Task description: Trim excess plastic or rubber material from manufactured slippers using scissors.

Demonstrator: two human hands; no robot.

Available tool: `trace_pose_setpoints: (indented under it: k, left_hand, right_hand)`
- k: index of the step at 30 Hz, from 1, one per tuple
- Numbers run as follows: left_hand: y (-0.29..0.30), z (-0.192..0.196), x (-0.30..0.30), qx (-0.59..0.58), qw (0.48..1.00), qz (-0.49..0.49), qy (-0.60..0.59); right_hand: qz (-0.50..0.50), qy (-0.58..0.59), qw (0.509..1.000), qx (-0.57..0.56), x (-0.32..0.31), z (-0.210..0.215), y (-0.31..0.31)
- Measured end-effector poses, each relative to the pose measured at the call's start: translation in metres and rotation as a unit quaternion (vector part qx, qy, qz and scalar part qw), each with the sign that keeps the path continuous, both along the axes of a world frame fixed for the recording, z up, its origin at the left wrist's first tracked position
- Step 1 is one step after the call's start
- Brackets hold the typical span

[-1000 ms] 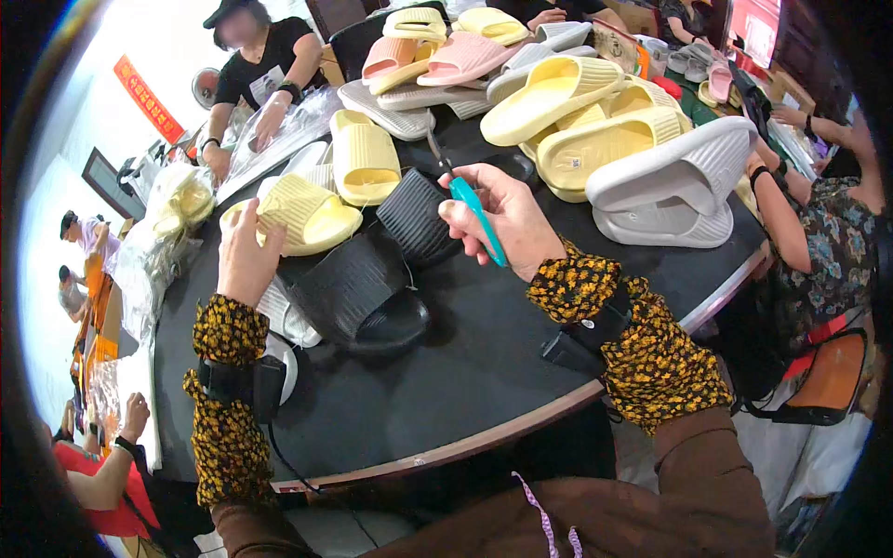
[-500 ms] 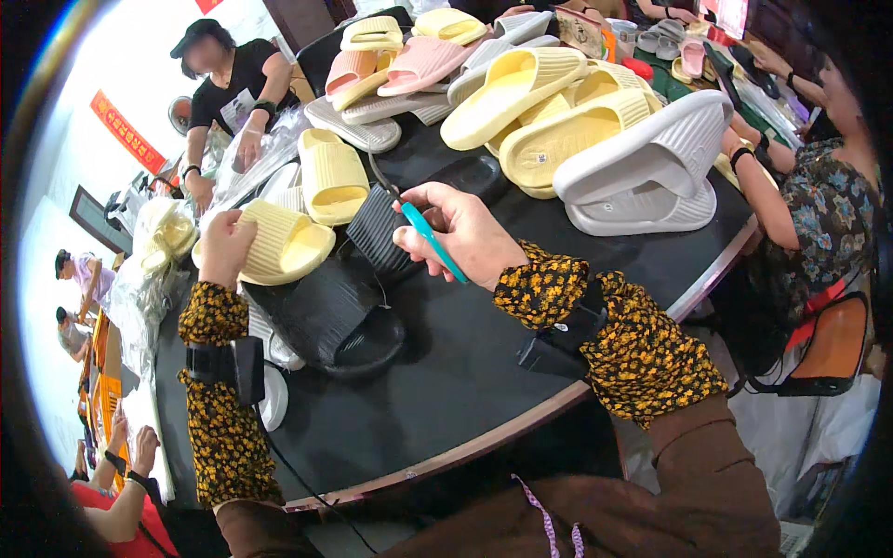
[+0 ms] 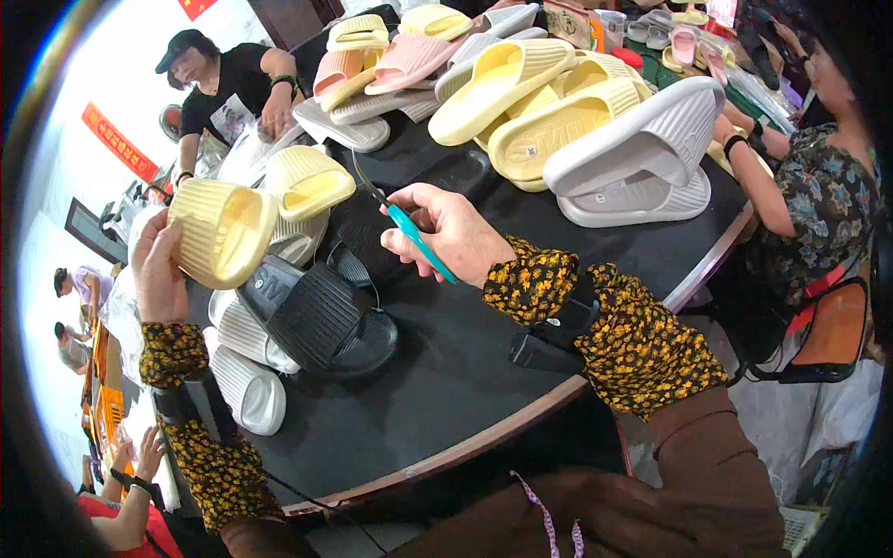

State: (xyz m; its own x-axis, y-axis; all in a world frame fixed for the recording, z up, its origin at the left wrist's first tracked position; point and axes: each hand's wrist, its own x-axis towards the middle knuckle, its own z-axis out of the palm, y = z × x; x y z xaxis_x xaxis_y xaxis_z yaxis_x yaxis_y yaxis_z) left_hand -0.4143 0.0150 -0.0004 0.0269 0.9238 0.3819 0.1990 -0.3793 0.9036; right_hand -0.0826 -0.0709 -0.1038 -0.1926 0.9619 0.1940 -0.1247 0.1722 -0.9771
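My left hand (image 3: 160, 270) grips a pale yellow slide slipper (image 3: 223, 232) by its edge, raised above the table at the left. My right hand (image 3: 446, 232) is closed round a teal-handled tool (image 3: 420, 244) with a thin, dark, curved tip; its exact kind is unclear. Between the hands lies another yellow slipper (image 3: 312, 181), and below it a black slipper (image 3: 326, 316). White-grey slippers (image 3: 249, 391) rest beside the black one, near my left forearm. More black slippers, partly hidden, lie behind my right hand.
A pile of yellow, pink and grey slippers (image 3: 419, 60) covers the table's far side, with a large grey pair (image 3: 642, 158) at the right. People work at the far left and right. Clear plastic bags (image 3: 246, 153) lie by the far-left person. The black table (image 3: 446, 372) has a curved front edge.
My left hand has lifted the yellow slipper up and leftward, off the others, uncovering white-grey slippers below. My right hand has moved slightly left with the tool still held.
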Motion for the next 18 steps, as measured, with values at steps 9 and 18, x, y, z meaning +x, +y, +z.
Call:
trace_pose_setpoints:
  k: [9,18]
  left_hand:
    - [0.004,-0.005,0.001,-0.041,0.970,-0.031,0.236]
    - [0.048,-0.018,0.008,-0.031,0.964,-0.053,0.260]
  right_hand:
    - [0.000,0.007,1.000,0.001,0.001,-0.004,0.002]
    - [0.004,0.032,0.999,-0.017,-0.001,-0.005,0.002]
